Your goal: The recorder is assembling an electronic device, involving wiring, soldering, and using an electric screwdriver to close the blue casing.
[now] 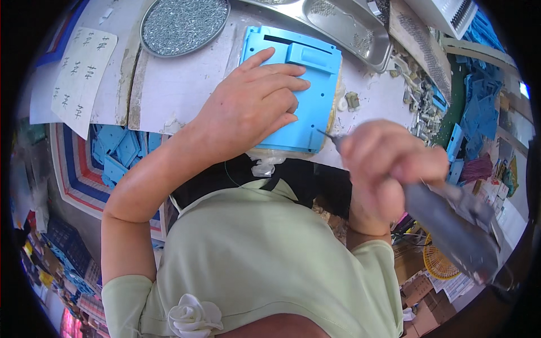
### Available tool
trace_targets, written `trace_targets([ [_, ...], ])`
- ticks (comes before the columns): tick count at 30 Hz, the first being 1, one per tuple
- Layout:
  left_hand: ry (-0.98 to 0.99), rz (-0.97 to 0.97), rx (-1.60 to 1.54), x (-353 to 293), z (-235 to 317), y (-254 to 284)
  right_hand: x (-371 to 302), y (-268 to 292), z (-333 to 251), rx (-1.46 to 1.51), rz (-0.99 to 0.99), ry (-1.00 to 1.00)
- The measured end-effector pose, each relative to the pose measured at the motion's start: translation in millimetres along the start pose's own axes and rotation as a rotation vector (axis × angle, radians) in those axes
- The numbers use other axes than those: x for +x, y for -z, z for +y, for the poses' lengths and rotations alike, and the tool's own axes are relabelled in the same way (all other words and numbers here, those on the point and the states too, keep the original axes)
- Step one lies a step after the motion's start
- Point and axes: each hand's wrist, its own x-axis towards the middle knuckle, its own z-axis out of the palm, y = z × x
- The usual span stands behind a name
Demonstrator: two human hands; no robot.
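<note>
A light blue plastic panel with a slot, a raised block and several small holes lies on the worktable. Across its left part rests my left hand, palm down with the fingers spread, pressing on it rather than gripping. My right hand, blurred by motion, is wrapped round a dark electric screwdriver. The thin bit of the screwdriver points left, its tip close to the panel's lower right corner; I cannot tell whether it touches. Some clear plastic film hangs at the panel's near edge.
Beyond the panel stand a round metal bowl of screws and a metal tray with small parts. Loose metal pieces lie at the right. More blue panels fill a striped bag at the left. A marked paper sheet lies far left.
</note>
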Motion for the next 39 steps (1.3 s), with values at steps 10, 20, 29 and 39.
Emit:
trace_targets([
  [10, 0.021, 0.004, -0.062, -2, -6, 0, 22, 3, 12, -0.056, -0.055, 0.001],
  [20, 0.066, 0.004, -0.143, -6, -5, -4, 36, 12, 19, -0.139, -0.040, -0.151],
  [29, 0.093, 0.009, -0.142, -6, -4, -5, 38, 24, 37, -0.081, -0.099, -0.140],
  [39, 0.060, 0.171, -0.203, -5, 10, -2, 51, 8, -5, 0.153, -0.081, -0.110],
])
